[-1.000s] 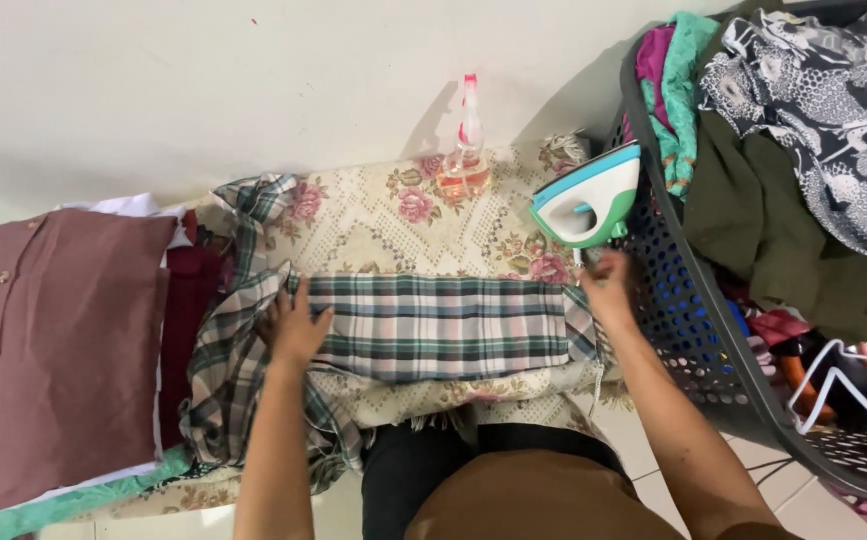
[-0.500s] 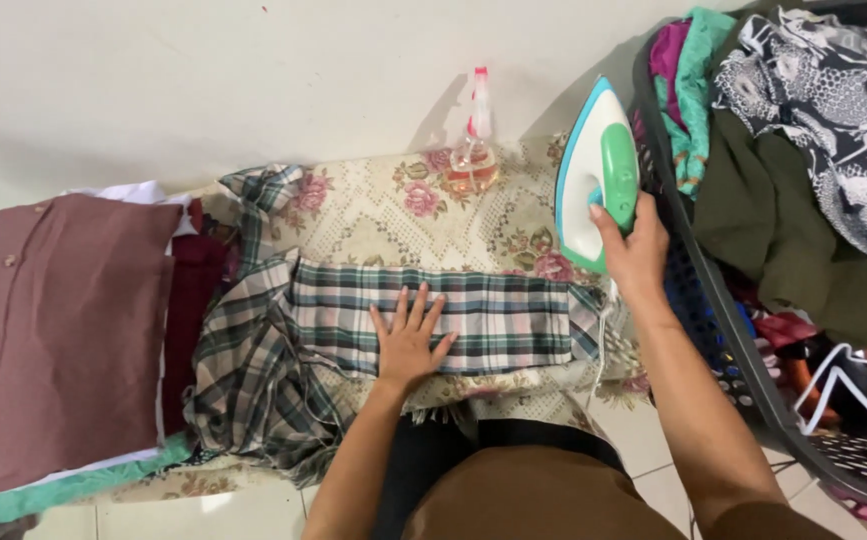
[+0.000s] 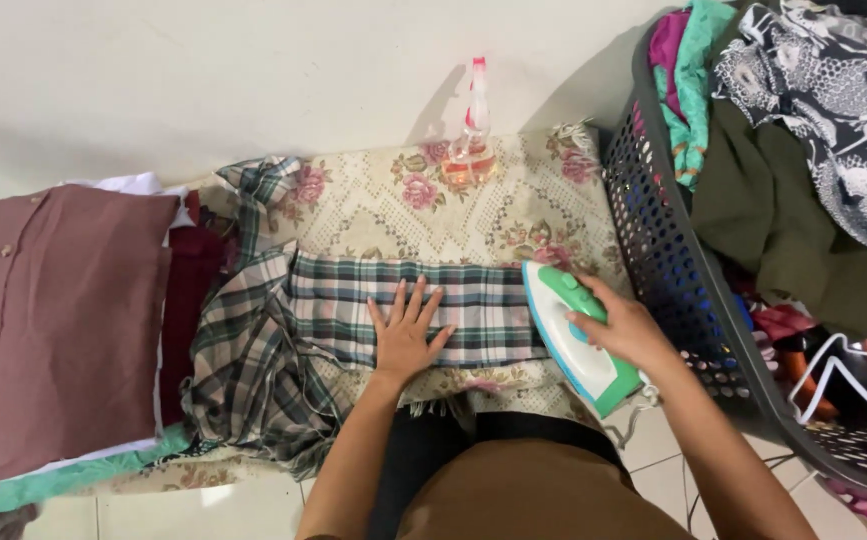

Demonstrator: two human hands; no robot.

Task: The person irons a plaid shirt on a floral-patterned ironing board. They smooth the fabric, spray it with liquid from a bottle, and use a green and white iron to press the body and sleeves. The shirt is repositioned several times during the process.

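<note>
The left hand (image 3: 405, 335) lies flat and open, fingers spread, pressing on the plaid cloth (image 3: 353, 320). This cloth is the landmark here: its folded strip is stretched across the middle of a floral mat (image 3: 453, 215), while its loose remainder is bunched in folds at the strip's left end and hangs over the mat's near edge.

The right hand (image 3: 625, 330) is closed around the handle of a green and white iron (image 3: 578, 335). The iron rests sole down at the right end of the plaid cloth, its tip on the strip and pointing away from the person, its heel past the cloth over the mat's near right corner.

Beyond the plaid cloth, at the mat's far edge against the wall, a clear spray bottle (image 3: 473, 130) with a pink top stands upright. Left of the cloth lies a stack of folded clothes, topped by a buttoned maroon shirt (image 3: 53, 320), with a darker red piece (image 3: 191, 300) just beside the plaid folds. Right of the cloth, close behind the iron, stands a dark perforated basket (image 3: 653, 240) heaped with clothes, among them an olive garment (image 3: 773, 220) and a black and white patterned one (image 3: 833, 100).
</note>
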